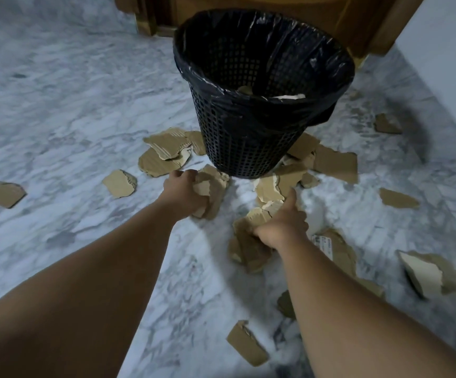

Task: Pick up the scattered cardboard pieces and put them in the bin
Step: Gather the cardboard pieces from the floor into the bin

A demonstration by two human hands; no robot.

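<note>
both of your hands are clutching torn cardboard just in front of the black bin [251,148], your left hand [184,193] grasping one bunch of cardboard pieces [213,186], your right hand [282,223] another.

The left hand's [182,192] fingertips are buried in the cardboard clump [213,186] it grips. The right hand's [282,225] fingers disappear under its own cardboard sheaf [252,242], and only the thumb shows. The bin's [248,148] near wall hides most of its contents, leaving slivers of one brown and one pale scrap, and its base hides parts of the pieces behind it. The white label [322,244] on a floor piece is too blurred to read. The right forearm covers part of a dark scrap [286,304]. The wooden frame [357,20] is cut off by the top edge.
</note>
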